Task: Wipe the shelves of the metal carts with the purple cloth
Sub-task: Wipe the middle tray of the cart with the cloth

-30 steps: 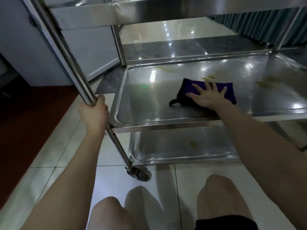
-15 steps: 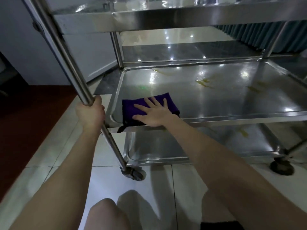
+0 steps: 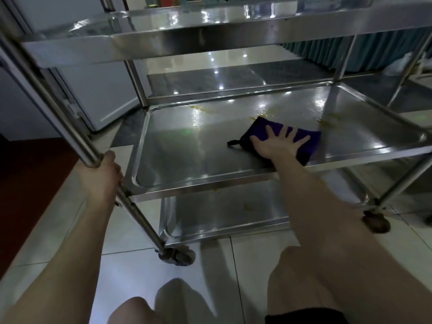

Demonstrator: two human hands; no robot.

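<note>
Now wiping the middle shelf, cloth under a flat palm.
The right hand (image 3: 278,146) lies spread, fingers straight, pressing the purple cloth (image 3: 263,127) onto the middle shelf (image 3: 187,160), right of its centre. The left hand (image 3: 102,174) is curled round the cart's upright post (image 3: 58,118). Yellowish smears (image 3: 326,122) lie just beyond the cloth, so the next stroke probably should push outward over them. The bottom shelf (image 3: 222,213) looks spotted too.
</note>
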